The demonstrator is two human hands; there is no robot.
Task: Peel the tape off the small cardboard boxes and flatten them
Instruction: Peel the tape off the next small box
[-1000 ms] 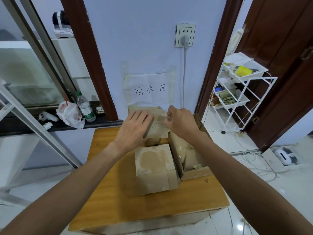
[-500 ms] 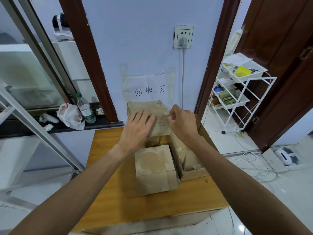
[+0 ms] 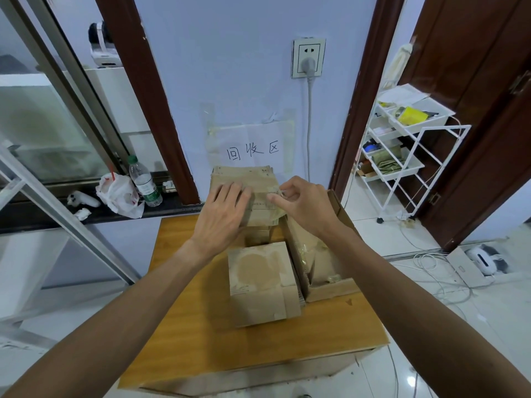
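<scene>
Three cardboard boxes sit on a wooden counter (image 3: 201, 340) that stands against a pale blue wall. The far box (image 3: 244, 178) is at 12 o'clock on the counter, hard by the wall, and both hands are on it. The left hand (image 3: 221, 216) lies on its top with a wide grip: the fingers are straight, spread a little, and press flat on the cardboard. The right hand (image 3: 306, 209) works at the box's 3 o'clock edge with a narrow grip, thumb and forefinger pinching a yellowish strip of tape (image 3: 273, 198), while the other fingers curl in. The tape's loose end is lifted and crumpled at that edge; how much of it has come free cannot be told.

The near box (image 3: 258, 282) stands closed in the middle of the counter, with a round worn patch on its top. Just beside it at 3 o'clock, touching it, is an open box (image 3: 324, 265), its flaps up and bits of clear tape inside.

On the wall above the far box hangs a paper sign (image 3: 253, 147) with handwritten characters, and above that a socket (image 3: 309, 57) with a plug and grey cord. At 10 o'clock a dark ledge carries a water bottle (image 3: 143, 183) and a white plastic bag (image 3: 117, 193). At 2 o'clock a white wire rack (image 3: 402, 145) stands on the tiled floor.
</scene>
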